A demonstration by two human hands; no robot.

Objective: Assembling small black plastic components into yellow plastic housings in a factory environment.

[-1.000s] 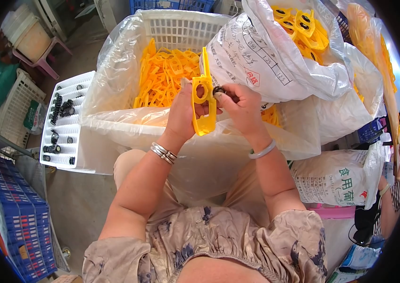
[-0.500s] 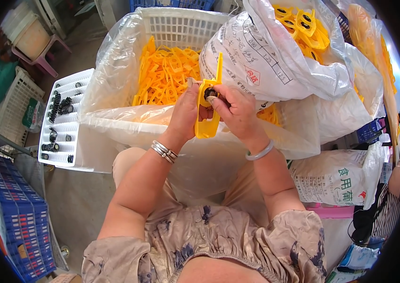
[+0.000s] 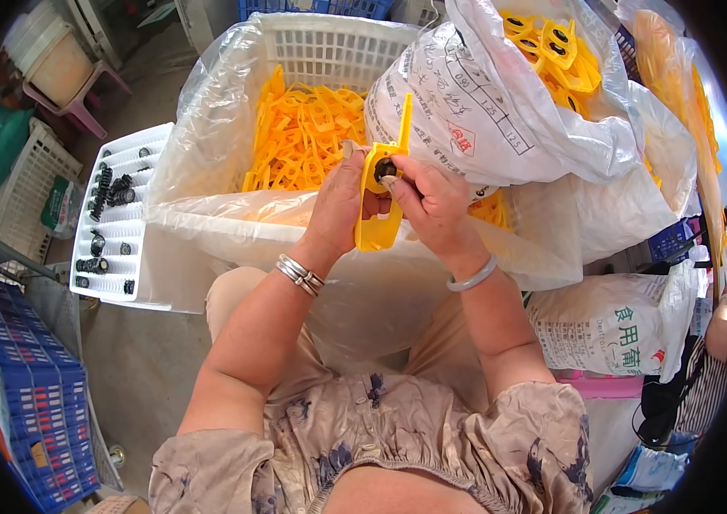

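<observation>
A long yellow plastic part (image 3: 374, 234) with a pointed tip stands up between my hands, over the near edge of the crate. My left hand (image 3: 338, 199) is closed round its left side, thumb along the edge. In the part's round opening sits a small black ring-shaped piece (image 3: 385, 170). My right hand (image 3: 433, 197) pinches at this black piece with thumb and fingers; whether it is fully seated I cannot tell. Beyond my hands, many similar yellow parts (image 3: 303, 137) fill the plastic-lined white crate (image 3: 329, 51).
On the left a white ribbed tray (image 3: 136, 236) holds rows of black rings. A large white sack (image 3: 440, 94) leans over the crate's right side, with yellow parts bearing black pieces (image 3: 558, 44) at its mouth. Blue crates (image 3: 33, 385) stand at lower left.
The yellow part's tip has tilted slightly to the right. My right thumb and fingers have shifted a little at the black piece; both hands keep their hold.
</observation>
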